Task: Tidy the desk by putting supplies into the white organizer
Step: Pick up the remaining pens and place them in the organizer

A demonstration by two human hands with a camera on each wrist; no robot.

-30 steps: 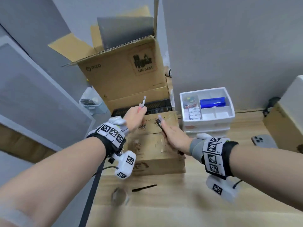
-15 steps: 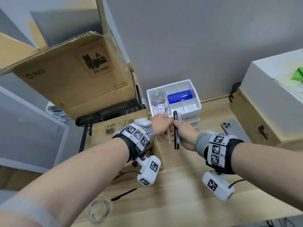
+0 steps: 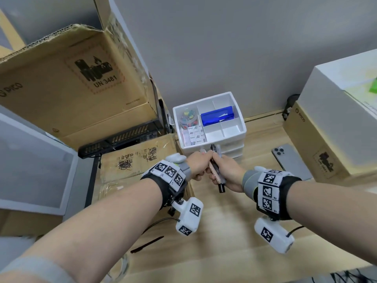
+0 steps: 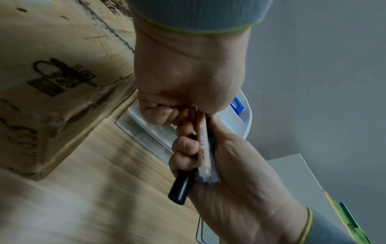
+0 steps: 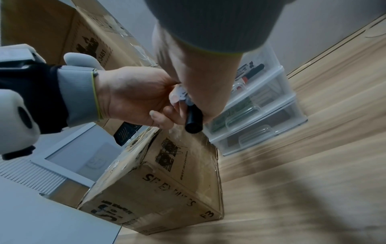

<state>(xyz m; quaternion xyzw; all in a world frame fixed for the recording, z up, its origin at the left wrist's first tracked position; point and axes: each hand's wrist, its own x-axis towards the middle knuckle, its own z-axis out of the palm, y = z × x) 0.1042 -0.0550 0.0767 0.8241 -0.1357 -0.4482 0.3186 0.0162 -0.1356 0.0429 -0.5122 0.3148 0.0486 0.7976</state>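
The white organizer (image 3: pixel 241 127) stands at the back of the desk, with a blue box (image 3: pixel 217 117) and a jar of coloured clips (image 3: pixel 188 119) in its top tray. Just in front of it my two hands meet. My right hand (image 3: pixel 216 176) grips a small bundle of pens upright: a black marker (image 4: pixel 179 188) and a tan pen (image 4: pixel 203 148). My left hand (image 3: pixel 201 169) curls its fingers round the upper part of the same bundle (image 5: pixel 193 118). The pen tips reach the organizer's front rim.
A small cardboard box (image 3: pixel 138 160) lies left of my hands, with bigger boxes (image 3: pixel 71 88) behind it. A phone (image 3: pixel 291 160) lies to the right, beside a white box (image 3: pixel 336 94). A black pen (image 3: pixel 146 245) and a tape roll (image 3: pixel 120 268) lie near the desk's front edge.
My hands, apart with a pen in each a second ago, have come together in front of the organizer. The pens are now gathered in one bundle in my right hand.
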